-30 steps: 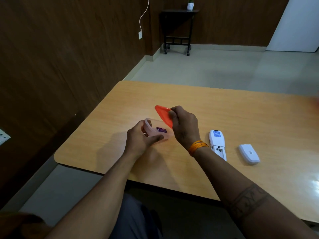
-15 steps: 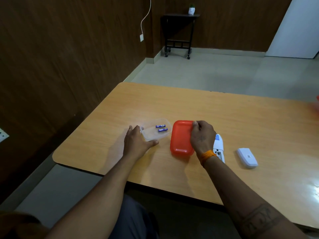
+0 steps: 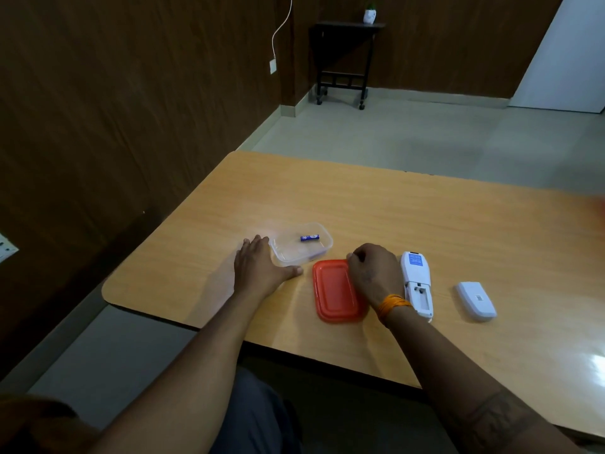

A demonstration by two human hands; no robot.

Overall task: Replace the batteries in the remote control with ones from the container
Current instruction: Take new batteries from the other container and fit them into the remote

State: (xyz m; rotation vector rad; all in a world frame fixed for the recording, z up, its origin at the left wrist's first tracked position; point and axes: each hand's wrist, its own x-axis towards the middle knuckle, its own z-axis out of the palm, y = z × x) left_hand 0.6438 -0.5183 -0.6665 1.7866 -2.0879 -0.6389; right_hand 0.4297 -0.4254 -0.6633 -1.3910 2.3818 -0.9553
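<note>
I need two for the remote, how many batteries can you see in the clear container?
1: a blue battery lying toward the far side of the clear container. The closed right hand might hide another.

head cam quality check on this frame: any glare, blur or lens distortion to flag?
Head view: dim room, dark upper wall; strong glare on the table at its near right corner; soft haze over the clear container by the left hand; wide-angle bowing of the table edges; hands and remote reasonably sharp, little motion blur.
</note>
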